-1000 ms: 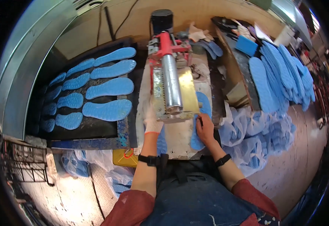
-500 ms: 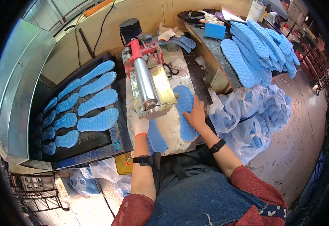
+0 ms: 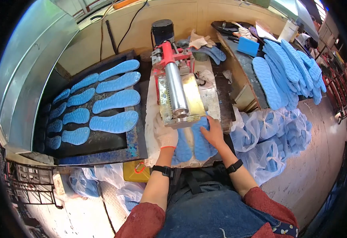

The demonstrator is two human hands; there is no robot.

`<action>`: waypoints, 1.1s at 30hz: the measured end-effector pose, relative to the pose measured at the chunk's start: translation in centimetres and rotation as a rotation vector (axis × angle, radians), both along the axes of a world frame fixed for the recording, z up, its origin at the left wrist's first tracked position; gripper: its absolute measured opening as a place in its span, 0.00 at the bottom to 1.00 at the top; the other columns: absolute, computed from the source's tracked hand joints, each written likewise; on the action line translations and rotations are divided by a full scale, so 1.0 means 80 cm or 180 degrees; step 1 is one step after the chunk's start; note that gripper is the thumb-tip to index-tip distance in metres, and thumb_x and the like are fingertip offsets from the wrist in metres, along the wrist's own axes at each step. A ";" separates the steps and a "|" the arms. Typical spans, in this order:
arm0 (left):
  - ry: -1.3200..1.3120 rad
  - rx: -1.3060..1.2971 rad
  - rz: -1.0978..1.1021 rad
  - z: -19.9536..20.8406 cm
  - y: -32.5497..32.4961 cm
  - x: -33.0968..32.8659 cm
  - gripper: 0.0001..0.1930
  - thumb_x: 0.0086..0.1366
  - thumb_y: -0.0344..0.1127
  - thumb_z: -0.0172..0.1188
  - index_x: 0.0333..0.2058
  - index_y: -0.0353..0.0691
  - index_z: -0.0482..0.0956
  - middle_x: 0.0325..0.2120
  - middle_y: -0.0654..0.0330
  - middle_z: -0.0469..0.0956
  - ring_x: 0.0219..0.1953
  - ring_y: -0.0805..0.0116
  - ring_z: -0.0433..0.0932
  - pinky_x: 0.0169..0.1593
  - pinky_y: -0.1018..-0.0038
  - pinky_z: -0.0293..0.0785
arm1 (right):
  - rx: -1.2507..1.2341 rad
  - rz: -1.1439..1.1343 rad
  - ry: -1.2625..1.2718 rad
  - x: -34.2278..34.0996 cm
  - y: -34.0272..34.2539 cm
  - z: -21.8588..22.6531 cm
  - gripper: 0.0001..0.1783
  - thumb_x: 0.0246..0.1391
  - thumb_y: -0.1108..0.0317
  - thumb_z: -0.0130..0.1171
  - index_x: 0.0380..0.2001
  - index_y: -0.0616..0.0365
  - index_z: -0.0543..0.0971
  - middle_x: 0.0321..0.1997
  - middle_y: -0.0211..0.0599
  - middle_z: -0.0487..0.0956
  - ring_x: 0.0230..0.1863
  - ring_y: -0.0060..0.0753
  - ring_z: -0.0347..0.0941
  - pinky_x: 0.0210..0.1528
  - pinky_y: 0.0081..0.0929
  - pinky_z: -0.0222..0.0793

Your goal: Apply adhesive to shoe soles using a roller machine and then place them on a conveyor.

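A knit glove covers my left hand (image 3: 164,131), which lies beside the front of a roller machine (image 3: 176,89) with a red frame and a steel cylinder. Its visible fingers are stretched out; the machine's front hides part of the hand. Just right of it, a blue textured insole (image 3: 182,151) lies on the pale work surface (image 3: 151,148), its upper end under the machine. My bare right hand (image 3: 213,134) is closed on the outer edge of a second blue insole (image 3: 201,146), thumb on top. The two insoles lie side by side, toe ends hidden.
Rows of blue insoles (image 3: 116,99) cover a dark tray (image 3: 132,137) at left, under a metal hood (image 3: 18,79). A bench (image 3: 241,61) at right carries piled insoles (image 3: 286,71) and a small blue box (image 3: 248,46). Clear bags of insoles (image 3: 268,139) sit below.
The second insole, with my right hand on it, has come nearer my body and beside the first one. My left hand stays beside the machine. The whole view has shifted.
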State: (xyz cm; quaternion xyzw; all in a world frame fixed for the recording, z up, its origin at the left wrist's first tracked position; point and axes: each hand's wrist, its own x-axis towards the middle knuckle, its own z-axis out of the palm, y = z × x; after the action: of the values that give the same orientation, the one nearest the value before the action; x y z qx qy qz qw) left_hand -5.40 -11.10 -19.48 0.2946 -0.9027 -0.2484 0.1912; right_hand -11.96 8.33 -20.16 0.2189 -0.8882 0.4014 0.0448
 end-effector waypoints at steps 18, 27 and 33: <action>0.0608 0.5064 -0.0553 0.105 -0.004 0.083 0.22 0.60 0.31 0.52 0.54 0.35 0.65 0.42 0.57 0.75 0.45 0.66 0.74 0.48 0.74 0.71 | -0.1913 0.1189 -0.2570 0.044 -0.036 0.066 0.08 0.54 0.71 0.55 0.35 0.57 0.67 0.31 0.28 0.73 0.30 0.17 0.68 0.32 0.20 0.64; 0.0334 0.0009 -0.0703 0.228 -0.053 0.002 0.28 0.54 0.23 0.44 0.56 0.42 0.63 0.44 0.46 0.69 0.45 0.46 0.72 0.48 0.63 0.69 | -0.0183 0.0350 -0.0202 0.016 -0.039 0.005 0.07 0.51 0.69 0.55 0.28 0.61 0.70 0.24 0.48 0.74 0.26 0.50 0.72 0.28 0.39 0.65; -0.0217 -0.1035 -0.1725 0.249 -0.071 -0.006 0.26 0.52 0.24 0.46 0.53 0.40 0.66 0.38 0.50 0.71 0.36 0.49 0.75 0.38 0.59 0.72 | -0.0087 0.0504 0.0270 0.019 -0.036 -0.001 0.04 0.49 0.70 0.54 0.28 0.59 0.71 0.21 0.47 0.71 0.25 0.53 0.70 0.27 0.44 0.63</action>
State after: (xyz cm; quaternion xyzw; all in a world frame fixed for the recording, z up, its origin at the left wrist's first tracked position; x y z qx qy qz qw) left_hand -5.89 -16.81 0.48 0.0170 -0.9821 -0.1327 0.1323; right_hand -10.45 5.41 -20.24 0.3047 -0.8599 0.4061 0.0536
